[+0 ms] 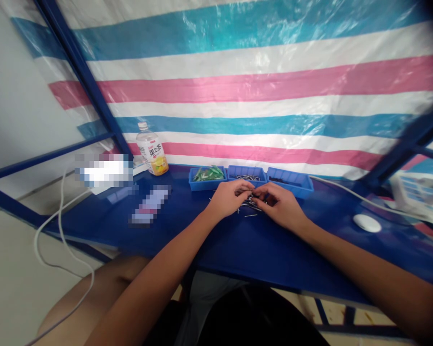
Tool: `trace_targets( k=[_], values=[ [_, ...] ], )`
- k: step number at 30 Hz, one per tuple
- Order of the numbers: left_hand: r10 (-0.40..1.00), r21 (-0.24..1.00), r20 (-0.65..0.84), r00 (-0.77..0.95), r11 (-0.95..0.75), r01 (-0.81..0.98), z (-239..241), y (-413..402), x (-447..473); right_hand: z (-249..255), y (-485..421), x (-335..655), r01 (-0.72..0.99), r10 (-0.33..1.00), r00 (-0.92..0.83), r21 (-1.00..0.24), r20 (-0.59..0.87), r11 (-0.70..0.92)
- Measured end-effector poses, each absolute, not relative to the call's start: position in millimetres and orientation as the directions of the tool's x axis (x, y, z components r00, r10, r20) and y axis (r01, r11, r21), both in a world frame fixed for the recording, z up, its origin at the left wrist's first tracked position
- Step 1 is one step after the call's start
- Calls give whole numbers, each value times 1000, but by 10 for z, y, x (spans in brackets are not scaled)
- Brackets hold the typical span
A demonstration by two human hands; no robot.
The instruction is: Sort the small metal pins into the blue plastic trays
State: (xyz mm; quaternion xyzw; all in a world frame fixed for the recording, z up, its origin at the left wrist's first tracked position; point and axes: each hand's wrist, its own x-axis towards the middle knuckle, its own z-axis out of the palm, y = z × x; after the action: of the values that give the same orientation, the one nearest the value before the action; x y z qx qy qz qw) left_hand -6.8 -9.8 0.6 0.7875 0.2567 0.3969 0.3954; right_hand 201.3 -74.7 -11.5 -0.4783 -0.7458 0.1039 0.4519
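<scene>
Both my hands meet over a small heap of thin metal pins (250, 205) on the blue table (238, 245). My left hand (228, 197) has its fingers curled and pinched together at the heap. My right hand (279, 204) is also curled, fingertips touching the left hand's. What the fingers hold is too small to name. Just behind the hands stand three blue trays: the left tray (206, 184) holds green parts, the middle tray (246, 171) holds metal pins, the right tray (291, 182) holds dark parts.
A drink bottle (152, 154) stands at the back left. A white cable (63, 240) hangs off the left edge. A white round object (367, 223) lies to the right, with another cable (346, 192) behind it. Striped plastic sheeting and blue frame bars enclose the table.
</scene>
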Motion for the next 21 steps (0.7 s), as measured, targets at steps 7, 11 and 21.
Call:
trace_targets(
  k=[7, 11, 21],
  values=[
    [834, 898, 333, 441, -422, 121, 25, -100, -68, -129, -739, 2046, 614, 807, -84, -607, 585, 505],
    [822, 877, 345, 454, -454, 156, 18, -96, -74, -117, -740, 2055, 639, 779, -140, -545, 611, 543],
    [774, 860, 410, 483, -505, 79, 60, -144, -70, -122, -758, 2020, 683, 765, -353, -410, 539, 604]
  ],
)
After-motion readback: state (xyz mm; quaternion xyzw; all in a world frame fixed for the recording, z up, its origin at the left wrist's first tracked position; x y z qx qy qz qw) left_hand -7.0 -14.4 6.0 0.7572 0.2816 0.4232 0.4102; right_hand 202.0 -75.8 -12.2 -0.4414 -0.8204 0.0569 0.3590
